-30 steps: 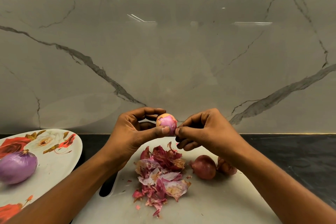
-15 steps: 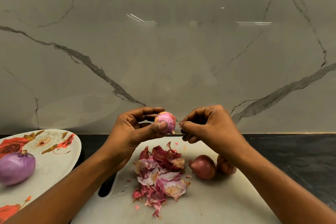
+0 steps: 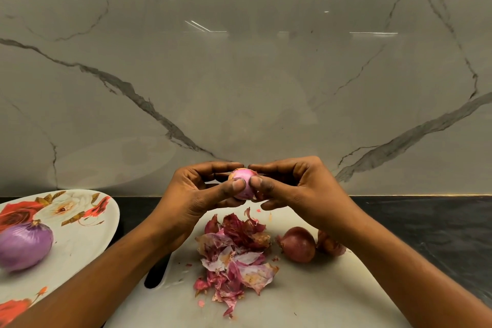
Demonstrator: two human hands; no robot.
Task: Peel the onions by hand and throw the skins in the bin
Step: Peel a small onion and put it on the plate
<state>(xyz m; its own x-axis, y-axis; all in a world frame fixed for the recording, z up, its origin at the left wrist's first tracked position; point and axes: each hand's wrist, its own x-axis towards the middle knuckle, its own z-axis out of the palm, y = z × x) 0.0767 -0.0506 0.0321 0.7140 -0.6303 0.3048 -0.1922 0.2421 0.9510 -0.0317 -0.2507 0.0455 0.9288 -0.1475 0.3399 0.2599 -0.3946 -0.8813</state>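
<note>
— Four onions in all, one barely countable. Starting left: flowered plate (image 3: 80, 247), cut off by the frame's left edge, with a big peeled purple onion (image 3: 25, 247) lying by its left rim, slightly blurred and itself clipped.

— Next along?

— Dark slot (image 3: 157, 274) at the left edge of the white cutting board (image 3: 319, 301), half covered by the left forearm. Impossible to say whether a handle hole or something else.

— And the hands?

— Left hand (image 3: 194, 194) raised over the board's far edge, fingers curled, thumb pressed on the front of a small half-peeled onion (image 3: 243, 181). Right hand (image 3: 298, 189) directly opposite, curled round the same onion from the right, thumb tips almost touching. Onion gripped between both, clear of the board, straight above the heap of skins (image 3: 234, 255). Far side of it hidden behind the fingertips.

— The heap itself?

— Mid-board, red and papery, with a few crumbs scattered toward the near edge.

— Further right?

— Unpeeled red onion (image 3: 299, 245) resting on the board just beside the heap. Close behind it a second red onion (image 3: 328, 245), mostly hidden under the right wrist; touching or apart, hard to tell. Board's near edge out of frame. Past its right edge, dark counter (image 3: 426, 221); veined marble wall (image 3: 239, 88) behind everything.
</note>
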